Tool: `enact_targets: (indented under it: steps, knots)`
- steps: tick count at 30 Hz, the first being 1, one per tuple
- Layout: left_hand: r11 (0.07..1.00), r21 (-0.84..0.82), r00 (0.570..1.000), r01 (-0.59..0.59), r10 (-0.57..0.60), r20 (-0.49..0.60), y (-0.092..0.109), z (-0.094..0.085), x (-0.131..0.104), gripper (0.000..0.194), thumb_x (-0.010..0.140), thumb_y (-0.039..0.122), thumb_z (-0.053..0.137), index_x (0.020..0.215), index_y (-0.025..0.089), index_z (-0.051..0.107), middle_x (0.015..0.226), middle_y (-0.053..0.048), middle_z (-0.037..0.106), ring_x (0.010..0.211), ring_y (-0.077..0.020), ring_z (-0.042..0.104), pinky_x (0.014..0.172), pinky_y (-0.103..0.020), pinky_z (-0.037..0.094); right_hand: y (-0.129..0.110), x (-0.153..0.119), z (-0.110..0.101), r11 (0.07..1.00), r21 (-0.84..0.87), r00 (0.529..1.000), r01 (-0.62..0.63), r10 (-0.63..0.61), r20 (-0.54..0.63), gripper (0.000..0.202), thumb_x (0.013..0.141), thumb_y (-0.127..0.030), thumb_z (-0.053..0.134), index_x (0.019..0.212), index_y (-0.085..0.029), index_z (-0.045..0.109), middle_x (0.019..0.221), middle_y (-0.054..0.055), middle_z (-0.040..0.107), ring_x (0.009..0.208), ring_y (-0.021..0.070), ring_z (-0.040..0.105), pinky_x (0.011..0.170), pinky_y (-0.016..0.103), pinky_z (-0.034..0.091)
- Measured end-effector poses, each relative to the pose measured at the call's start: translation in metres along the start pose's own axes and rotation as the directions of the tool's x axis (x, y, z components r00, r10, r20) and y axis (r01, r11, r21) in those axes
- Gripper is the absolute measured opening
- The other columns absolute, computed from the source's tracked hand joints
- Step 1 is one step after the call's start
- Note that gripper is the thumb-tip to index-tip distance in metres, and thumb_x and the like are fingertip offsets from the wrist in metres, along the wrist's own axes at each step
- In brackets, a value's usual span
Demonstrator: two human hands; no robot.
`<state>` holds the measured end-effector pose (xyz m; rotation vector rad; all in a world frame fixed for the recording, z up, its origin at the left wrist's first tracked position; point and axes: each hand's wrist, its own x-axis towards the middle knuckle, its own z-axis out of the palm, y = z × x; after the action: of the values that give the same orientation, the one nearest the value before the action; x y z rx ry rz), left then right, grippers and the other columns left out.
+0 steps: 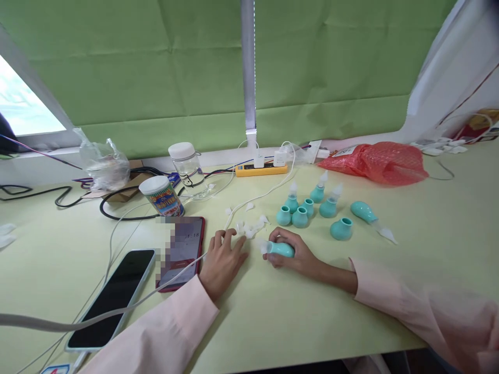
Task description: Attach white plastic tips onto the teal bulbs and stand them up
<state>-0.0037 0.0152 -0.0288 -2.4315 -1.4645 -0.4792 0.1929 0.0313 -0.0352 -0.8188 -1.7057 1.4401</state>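
Observation:
My right hand [290,250] is wrapped around a teal squeeze bulb [281,250], which lies on its side with a translucent piece at its neck pointing left. My left hand [225,259] rests on the table with its fingers apart and nothing in it, beside the red-edged phone. Just beyond its fingertips lie several small translucent soft pieces [251,227]. Farther right stand teal bulbs with open necks, such as the nearest one [341,229], and bulbs fitted with translucent tips, such as this upright one [328,208]. Another tipped bulb [363,211] lies on its side.
A red-edged phone [187,249] and a black-screened phone [113,296] lie at left. A white cable [163,284] crosses both. Behind them are a printed canister [162,197], a clear bottle [191,174], a yellow power strip [249,171] and a red bubble-wrap bag [385,162].

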Motion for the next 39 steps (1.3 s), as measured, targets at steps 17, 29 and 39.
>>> enact_targets:
  steps: [17, 29, 39]
  knots:
    - [0.540, -0.810, 0.947, 0.230, -0.317, 0.058, 0.016, -0.008, 0.025, 0.009, 0.068, 0.018, 0.056, 0.076, 0.018, 0.051, 0.076, -0.004, 0.061, 0.072, -0.0161, 0.056, 0.064, -0.028, 0.044, -0.005, -0.007, -0.006, 0.920, -0.356, 0.981, 0.164, -0.191, -0.040, 0.014, 0.070, -0.026, 0.054, 0.080, -0.018, 0.049, 0.070, 0.000, 0.052, 0.063, 0.0121, 0.048, 0.057, 0.023, 0.039]
    - [-0.619, -0.707, 0.849, 0.341, -0.120, 0.514, 0.033, -0.010, 0.016, 0.016, 0.072, 0.030, 0.058, 0.075, 0.018, 0.049, 0.097, -0.010, 0.063, 0.103, -0.0237, 0.051, 0.084, -0.039, 0.038, -0.002, -0.010, -0.001, 0.811, -0.541, 0.958, 0.223, -0.285, -0.031, 0.015, 0.073, -0.027, 0.051, 0.086, -0.019, 0.048, 0.072, 0.000, 0.055, 0.061, 0.0111, 0.048, 0.059, 0.023, 0.040]
    - [-0.488, -0.813, 0.818, 0.318, -0.293, 0.495, 0.030, -0.015, 0.019, 0.019, 0.064, 0.015, 0.064, 0.056, 0.013, 0.047, 0.078, -0.007, 0.067, 0.082, -0.0215, 0.060, 0.077, -0.036, 0.044, 0.001, -0.014, 0.002, 0.764, -0.622, 0.959, 0.172, -0.273, -0.070, 0.017, 0.073, -0.029, 0.052, 0.085, -0.018, 0.047, 0.071, 0.001, 0.056, 0.061, 0.0124, 0.049, 0.059, 0.025, 0.041]
